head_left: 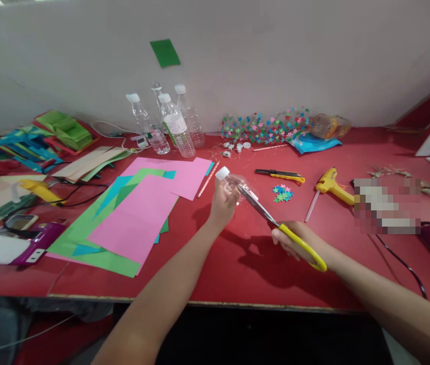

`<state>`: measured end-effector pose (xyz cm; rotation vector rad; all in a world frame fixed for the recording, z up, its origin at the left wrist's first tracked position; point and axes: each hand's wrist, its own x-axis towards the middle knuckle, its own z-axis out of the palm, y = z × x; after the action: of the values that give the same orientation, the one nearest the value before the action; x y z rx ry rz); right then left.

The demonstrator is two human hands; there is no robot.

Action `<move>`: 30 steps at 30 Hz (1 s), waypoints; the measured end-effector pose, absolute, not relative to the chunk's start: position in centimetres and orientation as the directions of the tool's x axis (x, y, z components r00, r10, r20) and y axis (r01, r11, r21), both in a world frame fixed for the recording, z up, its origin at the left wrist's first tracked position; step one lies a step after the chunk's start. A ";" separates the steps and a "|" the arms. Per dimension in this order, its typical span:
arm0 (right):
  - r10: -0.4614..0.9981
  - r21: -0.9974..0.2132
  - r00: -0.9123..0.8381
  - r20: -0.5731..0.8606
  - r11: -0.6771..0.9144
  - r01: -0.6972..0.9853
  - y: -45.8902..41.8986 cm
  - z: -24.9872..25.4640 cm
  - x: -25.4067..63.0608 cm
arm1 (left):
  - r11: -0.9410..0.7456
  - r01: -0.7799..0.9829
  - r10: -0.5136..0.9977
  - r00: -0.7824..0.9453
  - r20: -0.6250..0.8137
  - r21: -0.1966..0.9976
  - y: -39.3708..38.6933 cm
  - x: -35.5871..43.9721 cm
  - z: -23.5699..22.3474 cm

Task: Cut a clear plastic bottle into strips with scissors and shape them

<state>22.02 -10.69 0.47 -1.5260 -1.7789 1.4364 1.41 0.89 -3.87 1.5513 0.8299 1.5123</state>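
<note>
My left hand is closed around a small clear plastic bottle with a white cap, held above the red table. My right hand grips yellow-handled scissors. The scissor blades point up and left and touch the bottle's body. Both forearms reach in from the near edge.
Pink, green and blue paper sheets lie to the left. Several clear bottles stand at the back wall. A yellow utility knife, paper stars, a yellow glue gun, a star-decorated bottle and purple devices lie about.
</note>
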 end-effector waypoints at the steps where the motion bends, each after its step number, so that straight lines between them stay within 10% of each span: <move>1: 0.892 -0.861 -0.322 -0.318 -0.130 0.492 -10.7 0.4 21.9 | -0.465 -0.071 0.880 0.070 0.470 0.882 0.9 1.4 -3.9; 30: 0.868 -0.830 -0.235 -0.438 -0.289 0.477 -10.6 1.2 21.2 | -0.551 0.107 0.834 0.066 0.547 0.827 1.1 0.8 -3.6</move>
<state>21.19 -10.63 1.24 -1.6724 -1.6060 1.5336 0.78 1.08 -3.62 1.7420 0.9408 1.5384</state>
